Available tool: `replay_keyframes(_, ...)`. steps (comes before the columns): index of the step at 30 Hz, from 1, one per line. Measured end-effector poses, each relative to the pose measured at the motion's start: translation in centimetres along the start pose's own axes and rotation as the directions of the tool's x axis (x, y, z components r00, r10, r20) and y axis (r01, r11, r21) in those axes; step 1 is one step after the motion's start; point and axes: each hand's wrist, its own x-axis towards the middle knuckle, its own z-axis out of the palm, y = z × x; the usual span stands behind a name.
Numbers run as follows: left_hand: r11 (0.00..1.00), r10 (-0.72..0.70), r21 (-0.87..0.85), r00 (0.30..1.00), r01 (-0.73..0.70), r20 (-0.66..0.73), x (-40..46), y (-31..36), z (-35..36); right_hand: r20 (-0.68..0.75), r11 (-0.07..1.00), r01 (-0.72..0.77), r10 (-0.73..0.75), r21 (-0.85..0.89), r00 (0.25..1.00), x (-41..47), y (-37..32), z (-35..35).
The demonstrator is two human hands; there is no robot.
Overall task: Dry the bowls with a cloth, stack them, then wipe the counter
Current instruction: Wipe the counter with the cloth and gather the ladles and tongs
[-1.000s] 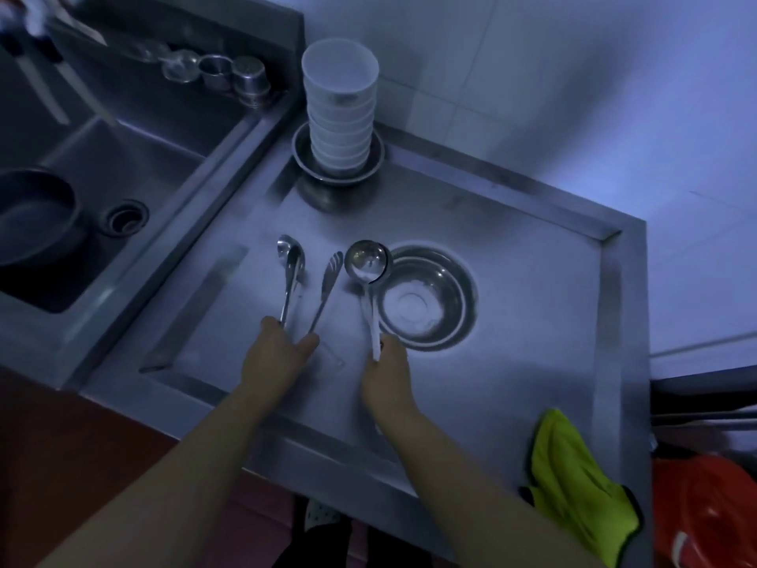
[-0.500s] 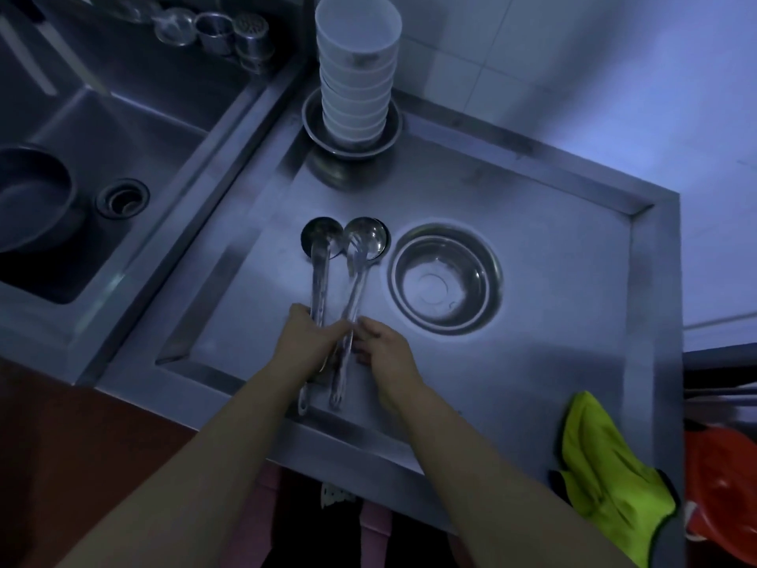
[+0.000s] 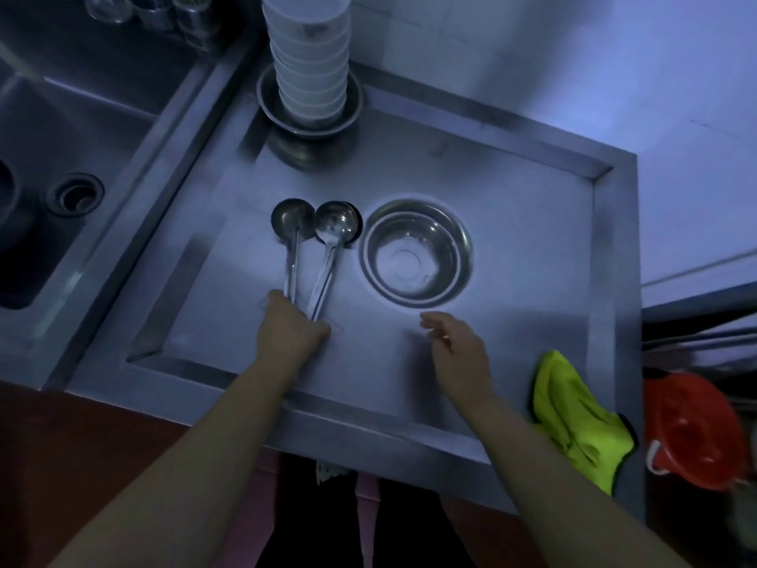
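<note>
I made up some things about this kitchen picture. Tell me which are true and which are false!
1. The left hand holds the ladle handles. True.
2. The right hand is gripping the yellow-green cloth. False: the hand is open and empty; the cloth lies apart at the counter's near right edge.
3. The white bowls are stacked up in a metal bowl. True.
4. The steel bowl beside the ladles is upside down. False: it sits right way up, empty.

pretty dim, bluish light; pale tiled wall (image 3: 512, 47) at the back; dark reddish floor (image 3: 94, 436); steel sink (image 3: 61, 129) off left
</note>
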Motion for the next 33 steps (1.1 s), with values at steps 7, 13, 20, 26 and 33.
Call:
replay_keyframes(7,0.973,0.076,0.22,0.996,-0.065,-0.043,-0.5,1.0,1.2,-0.175,0.739,0.059,-0.235,-0.671,0.956,-6.4,6.5,-9.9)
replay_keyframes(13,0.956,0.184,0.242,0.981,-0.164,-0.064,-1.0,1.9,3.5,-0.056,0.621,-0.087,0.069,-0.779,0.996,-8.3,10.3,-10.9)
replay_keyframes(20,0.951,0.236,0.224,0.969,-0.215,-0.071,0.4,5.2,6.8,-0.085,0.615,-0.143,0.123,-0.775,0.989,-1.7,11.6,-9.8)
replay_keyframes(26,0.938,0.27,0.258,0.955,-0.232,-0.12,2.6,9.2,10.4,-0.113,0.659,-0.088,0.004,-0.747,0.994,10.9,13.3,-12.4)
replay_keyframes(33,0.945,0.24,0.268,0.956,-0.19,-0.169,4.1,11.1,13.1,-0.039,0.616,0.02,-0.082,-0.787,0.996,25.1,14.0,-15.5)
